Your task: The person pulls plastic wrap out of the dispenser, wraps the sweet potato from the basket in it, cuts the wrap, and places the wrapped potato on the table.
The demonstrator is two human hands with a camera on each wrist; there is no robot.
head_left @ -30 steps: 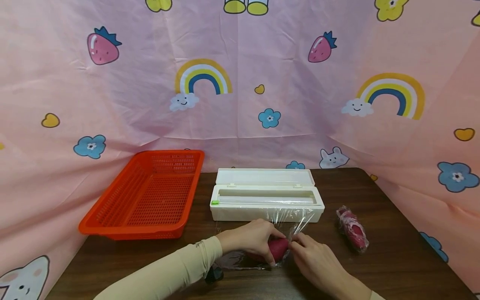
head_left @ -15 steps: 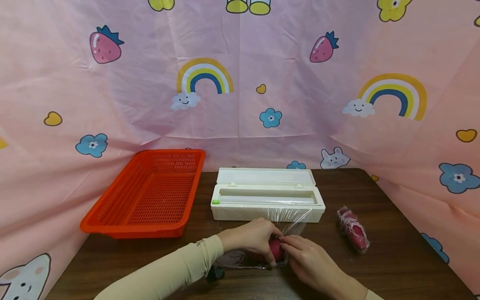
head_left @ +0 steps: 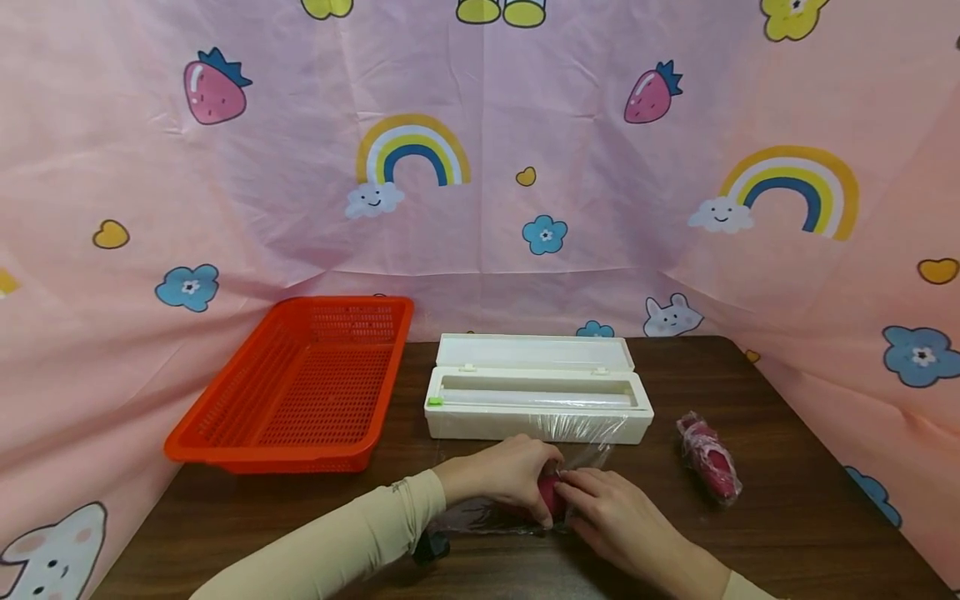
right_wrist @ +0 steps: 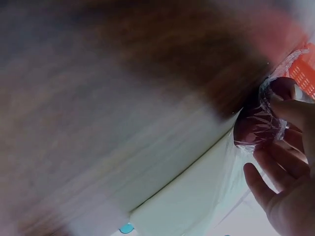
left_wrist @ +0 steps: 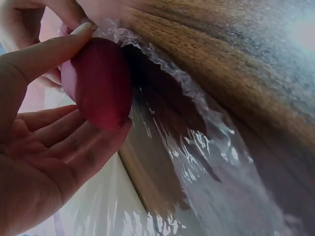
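A dark red sweet potato (left_wrist: pixel 101 83) lies on a sheet of clear plastic wrap (left_wrist: pixel 211 157) on the table. My left hand (head_left: pixel 501 473) grips it between thumb and fingers, seen close up in the left wrist view. My right hand (head_left: pixel 618 512) pinches the wrap at the sweet potato's right end; in the right wrist view, film covers that end (right_wrist: pixel 258 125) under the thumb. The wrap runs from the white dispenser box (head_left: pixel 540 426), whose lid stands up behind it. Most of the sweet potato is hidden by my hands in the head view.
At the right of the table (head_left: pixel 795 508) lies another sweet potato (head_left: pixel 709 461), wrapped in film. An orange-red plastic basket (head_left: pixel 288 458) stands at the left. A small black object (head_left: pixel 431 547) sits beside my left sleeve. A patterned cloth (head_left: pixel 480 242) hangs behind the table.
My right hand has moved left with the wrap, up against the sweet potato's right end. My left hand keeps its grip in about the same place. The whole head view has shifted slightly.
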